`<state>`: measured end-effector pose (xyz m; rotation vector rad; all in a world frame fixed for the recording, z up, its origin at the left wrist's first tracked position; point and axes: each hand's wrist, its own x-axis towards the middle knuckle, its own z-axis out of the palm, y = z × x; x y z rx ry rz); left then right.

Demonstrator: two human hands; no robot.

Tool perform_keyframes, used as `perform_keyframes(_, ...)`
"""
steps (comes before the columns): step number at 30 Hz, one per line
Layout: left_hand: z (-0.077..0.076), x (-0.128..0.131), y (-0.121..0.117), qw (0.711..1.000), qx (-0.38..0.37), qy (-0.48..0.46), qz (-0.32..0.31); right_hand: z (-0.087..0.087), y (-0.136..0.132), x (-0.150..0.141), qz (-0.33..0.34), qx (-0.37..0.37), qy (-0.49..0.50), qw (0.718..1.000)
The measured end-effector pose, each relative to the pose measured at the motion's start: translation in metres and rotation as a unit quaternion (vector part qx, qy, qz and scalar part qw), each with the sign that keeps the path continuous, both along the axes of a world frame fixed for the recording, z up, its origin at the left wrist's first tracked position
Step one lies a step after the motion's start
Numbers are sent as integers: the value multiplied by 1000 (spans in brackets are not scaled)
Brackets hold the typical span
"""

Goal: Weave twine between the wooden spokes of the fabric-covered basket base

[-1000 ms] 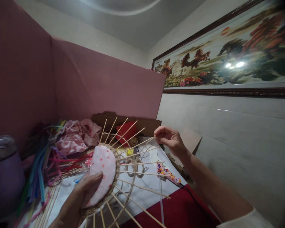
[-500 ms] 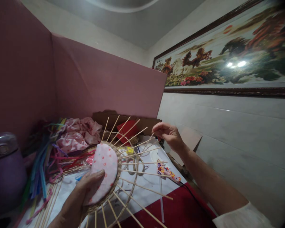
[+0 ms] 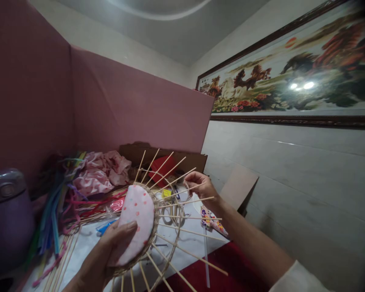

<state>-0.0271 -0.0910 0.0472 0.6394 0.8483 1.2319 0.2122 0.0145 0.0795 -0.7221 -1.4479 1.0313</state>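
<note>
My left hand [image 3: 105, 249] grips a half-round woven piece [image 3: 155, 227] at its left side, thumb pressed on the white cloth [image 3: 140, 215] with red dots that covers its middle. Thin wooden sticks [image 3: 197, 222] fan out from the woven rim, and a loose ring of cord [image 3: 177, 239] runs across them. At the upper right sticks, my right hand [image 3: 202, 188] is closed in a pinch on a strand of thin cord [image 3: 187, 187]. One stick tip reaches right to its fingers.
A purple flask [image 3: 7, 219] stands at the left, beside coloured pipe cleaners [image 3: 50, 215] and crumpled pink cloth [image 3: 94, 174]. Behind the sticks lie a red object [image 3: 162, 168], a yellow item [image 3: 166, 194] and scissors [image 3: 179, 215]. A flower-patterned item [image 3: 211, 221] lies right.
My right hand has come down and left, from the stick tips to between the sticks, bringing the cord along. The woven piece has shifted slightly right in view.
</note>
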Motion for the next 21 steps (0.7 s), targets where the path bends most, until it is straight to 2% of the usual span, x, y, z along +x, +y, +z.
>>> perform_keyframes(5, -3, 1, 1, 1000, 10, 20, -8, -17, -1, -13, 17, -29, -21, 999)
perform_keyframes(14, -18, -6, 10, 999, 21, 40, -29, -26, -2, -20, -17, -27, -51, 998)
perform_keyframes(21, -7, -8, 7, 998, 24, 64, 1, -37, -1, -6, -56, -3, -123, 991)
